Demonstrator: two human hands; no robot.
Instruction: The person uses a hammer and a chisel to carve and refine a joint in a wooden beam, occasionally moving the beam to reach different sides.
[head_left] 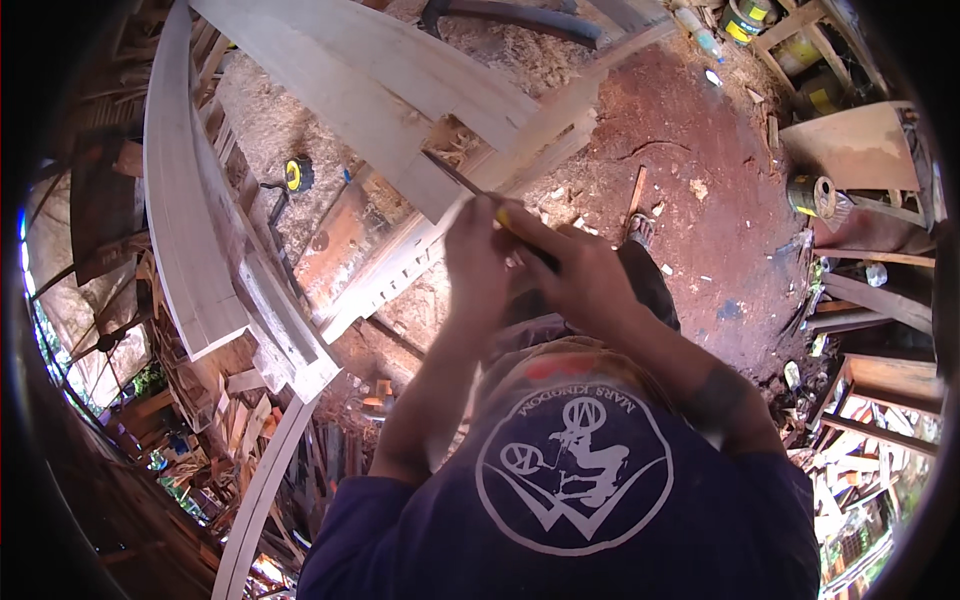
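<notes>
My right hand (585,278) is wrapped around the black-and-yellow handle of a narrow-bladed hand tool (455,175). The dark blade points up and left, its tip against the edge of a pale wooden plank (345,110), beside a notch at the plank's end. Close to the handle, my left hand (475,250) is closed at the base of the blade, its fingers partly hidden and blurred. A second pale plank (455,80) lies alongside the first. Both rest across a wooden beam (545,145) that runs diagonally, with slots along its lower left part.
Curved wooden boards (185,200) stand at the left. A yellow-and-black tape measure (297,175) lies among shavings (265,100). At the right are reddish ground (690,200), tins (812,196) and a plywood sheet (850,150). Wood offcuts (245,425) are heaped lower left.
</notes>
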